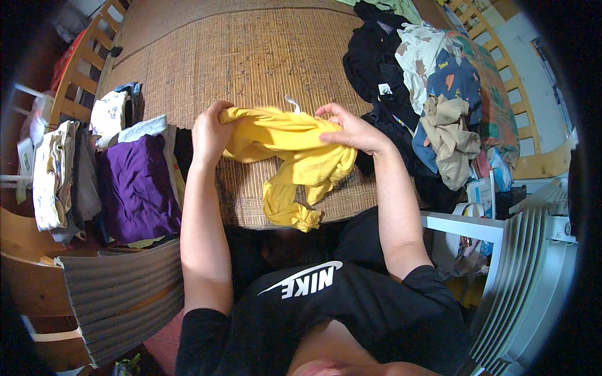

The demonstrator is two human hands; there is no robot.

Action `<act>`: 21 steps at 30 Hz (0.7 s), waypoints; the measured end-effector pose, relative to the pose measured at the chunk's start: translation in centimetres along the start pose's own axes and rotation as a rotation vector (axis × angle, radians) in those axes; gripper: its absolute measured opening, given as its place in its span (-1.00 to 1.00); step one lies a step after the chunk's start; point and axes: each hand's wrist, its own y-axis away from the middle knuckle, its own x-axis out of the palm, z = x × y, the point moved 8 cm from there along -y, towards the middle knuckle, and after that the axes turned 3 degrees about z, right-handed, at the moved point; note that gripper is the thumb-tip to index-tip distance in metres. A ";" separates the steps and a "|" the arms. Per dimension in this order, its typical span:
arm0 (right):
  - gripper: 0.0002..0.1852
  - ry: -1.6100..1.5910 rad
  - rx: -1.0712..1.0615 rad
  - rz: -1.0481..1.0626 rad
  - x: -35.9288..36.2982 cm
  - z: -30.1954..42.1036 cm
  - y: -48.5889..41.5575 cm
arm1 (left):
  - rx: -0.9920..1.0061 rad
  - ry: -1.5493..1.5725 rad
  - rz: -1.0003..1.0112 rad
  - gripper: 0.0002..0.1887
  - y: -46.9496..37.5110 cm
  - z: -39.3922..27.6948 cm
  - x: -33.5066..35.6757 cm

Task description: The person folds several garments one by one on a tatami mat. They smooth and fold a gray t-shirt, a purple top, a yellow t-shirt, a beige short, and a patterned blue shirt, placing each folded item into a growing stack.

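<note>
A yellow knit garment [287, 136] is stretched between my two hands above a woven bamboo mat [254, 61]. My left hand [214, 129] grips its left end, with the fingers hidden behind the cloth. At the other end, my right hand [350, 129] pinches the fabric between thumb and fingers. A white label [292, 104] sticks up from the upper edge. The lower part hangs in a twisted bunch near the mat's front edge, and one crumpled end [305, 218] reaches the lowest point.
Folded clothes stand at the left, among them a purple garment [138, 188] and a white printed stack [54, 174]. Loose black clothes [376, 61] and a crumpled beige garment [449, 141] lie right. Wooden slatted rails [524, 108] border the mat. A white frame [470, 221] stands near my right elbow.
</note>
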 end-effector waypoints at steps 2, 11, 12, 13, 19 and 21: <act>-0.56 0.307 0.060 -0.085 -1.0 -0.3 0.1 | -0.009 -0.151 -0.056 -0.65 0.0 0.3 -0.9; -0.79 0.151 0.055 -0.337 -6.9 -1.5 1.4 | -0.141 0.639 0.312 -0.71 0.4 2.2 -0.1; -0.79 0.065 0.057 -0.298 -6.8 -1.8 1.5 | -0.144 0.677 0.339 -0.69 0.5 2.3 -0.1; -0.79 -0.032 0.047 -0.251 -6.5 -1.9 1.4 | -0.148 0.715 0.364 -0.67 0.6 2.4 -0.1; -0.66 -0.488 -0.048 -0.164 -5.4 -0.7 1.3 | -0.187 0.669 0.410 -0.68 0.7 3.5 -0.4; -0.60 -0.409 -0.111 -0.113 -5.0 0.5 1.7 | -0.180 0.540 0.332 -0.68 0.4 4.0 -0.7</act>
